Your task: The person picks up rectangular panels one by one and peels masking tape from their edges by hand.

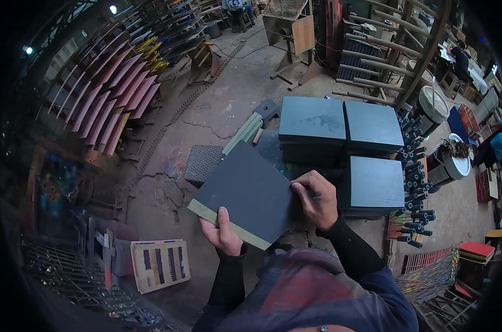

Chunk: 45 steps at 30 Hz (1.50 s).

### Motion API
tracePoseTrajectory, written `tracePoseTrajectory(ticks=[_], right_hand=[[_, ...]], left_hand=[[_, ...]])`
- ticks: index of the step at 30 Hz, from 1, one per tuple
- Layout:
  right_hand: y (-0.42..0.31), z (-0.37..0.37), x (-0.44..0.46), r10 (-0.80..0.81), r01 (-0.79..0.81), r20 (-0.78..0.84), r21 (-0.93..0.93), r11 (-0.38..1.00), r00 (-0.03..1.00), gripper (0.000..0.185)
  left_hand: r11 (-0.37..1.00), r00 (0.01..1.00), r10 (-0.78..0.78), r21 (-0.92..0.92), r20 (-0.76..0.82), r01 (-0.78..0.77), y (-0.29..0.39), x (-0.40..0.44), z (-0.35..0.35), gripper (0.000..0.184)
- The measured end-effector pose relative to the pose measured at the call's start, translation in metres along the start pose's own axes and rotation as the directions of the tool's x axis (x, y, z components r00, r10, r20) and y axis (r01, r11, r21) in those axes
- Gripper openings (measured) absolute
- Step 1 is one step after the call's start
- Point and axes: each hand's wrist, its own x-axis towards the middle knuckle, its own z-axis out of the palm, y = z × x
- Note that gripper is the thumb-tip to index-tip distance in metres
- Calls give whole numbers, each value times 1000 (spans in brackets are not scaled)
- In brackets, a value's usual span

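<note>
A dark grey square board with a pale green strip along its near-left edge is held up in front of my body. My left hand grips it at the strip, thumb on top and the other fingers underneath. At the board's right corner, my right hand is closed in a pinch, thumb and forefinger on the edge. Just beyond that hand stand stacks of similar dark boards, a back left stack, a back right stack and a front stack.
Green strips lie on a low surface beyond the board, beside a woven-textured block. Dark tubes on rods line the stacks' right side. White buckets stand farther right. Pink panels fill a left rack; a sample board sits lower left.
</note>
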Motion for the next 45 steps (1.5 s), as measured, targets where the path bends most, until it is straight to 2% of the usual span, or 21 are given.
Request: tracePoseTrajectory(ticks=[2,8,12,15,18,23,26,29,36,42,45], right_hand=[[1,4,0,50,-49,-24,30,998,998,5],[-12,3,6,-10,11,-12,112,994,1000,4],[-4,7,4,-27,28,-26,44,999,999,3],[-6,13,-1,-10,11,-97,15,1000,995,1],[-6,18,-5,42,-32,-162,62,998,986,2],[-1,24,-7,-137,136,-287,-21,990,948,3],[2,23,-8,-185,189,-298,-18,982,936,3],[3,19,-10,-177,188,-265,18,982,948,1],[6,14,-23,-143,170,-275,77,982,951,4],[10,10,-31,-195,234,-304,97,967,932,1],[12,8,-36,-199,231,-301,75,970,933,10]], left_hand=[[1000,1000,8,8,-14,-8,0,1,-1,44],[998,998,20,-52,-64,-23,7,5,2,41],[998,998,46,-30,-47,-47,5,5,1,40],[997,998,38,-58,-44,-41,6,5,2,40],[999,998,50,-3,-41,-50,6,4,2,39],[999,997,43,13,-59,-42,7,4,5,41],[999,997,32,-24,-70,-34,8,6,5,42],[998,994,-23,-60,-105,16,11,8,4,41],[996,988,-34,-81,-151,22,11,18,-4,40],[994,986,-83,-89,-145,70,13,24,-9,44],[988,977,-103,-131,-189,79,16,27,-8,39]])
